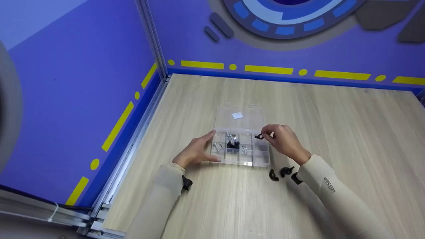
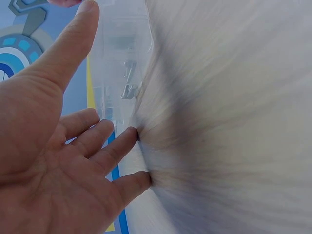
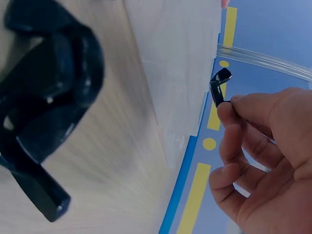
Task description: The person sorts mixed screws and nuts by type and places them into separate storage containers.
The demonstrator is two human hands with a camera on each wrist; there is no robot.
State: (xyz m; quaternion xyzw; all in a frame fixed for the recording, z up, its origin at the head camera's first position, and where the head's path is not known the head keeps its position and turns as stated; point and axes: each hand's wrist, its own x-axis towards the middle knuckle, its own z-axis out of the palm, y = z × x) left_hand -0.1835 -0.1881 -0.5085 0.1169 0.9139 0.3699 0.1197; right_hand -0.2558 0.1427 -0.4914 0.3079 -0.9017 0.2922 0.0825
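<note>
My right hand (image 1: 282,139) pinches a small black wing nut (image 3: 218,87) between thumb and index finger, over the right side of a clear compartment box (image 1: 240,164). The left hand (image 1: 196,150) is spread at the box's left side, thumb at the near edge and fingers near the far left corner. Inside the box lie black wing nuts (image 1: 233,145), silver screws (image 1: 217,146) and small bright metal pieces (image 1: 244,148) in separate compartments. Loose black wing nuts (image 1: 286,171) sit on the table below the right wrist; they loom large in the right wrist view.
The box's transparent lid (image 1: 225,116) lies folded back, with a small white label (image 1: 237,115) on it. Under everything is a wood-grain table (image 1: 348,139). Blue panels (image 1: 83,83) with yellow markings stand behind and at the left, joined by a metal post (image 1: 151,36).
</note>
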